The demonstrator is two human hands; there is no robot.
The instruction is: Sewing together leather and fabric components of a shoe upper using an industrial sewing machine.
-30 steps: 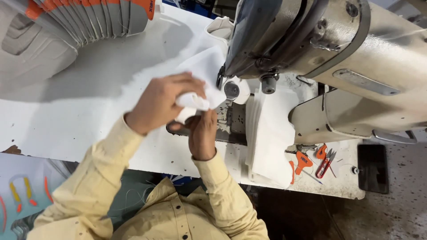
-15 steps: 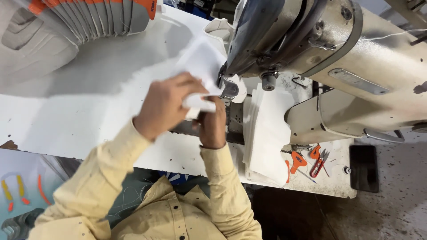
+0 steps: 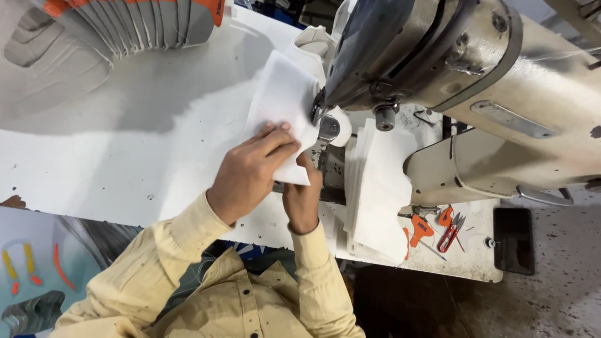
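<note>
White fabric piece (image 3: 282, 100) lies pinched flat between both hands, left (image 3: 250, 172) above, right (image 3: 302, 195) beneath.

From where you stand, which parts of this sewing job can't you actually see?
- Needle and stitch point: head view, hidden under the sewing machine head.
- Right hand fingers: tucked under the white fabric piece.
- Left hand: its palm faces down, so its grip is unclear.
- Small orange tools: too small to tell apart.
- Grey and orange stack: cut off by the top edge.
</note>
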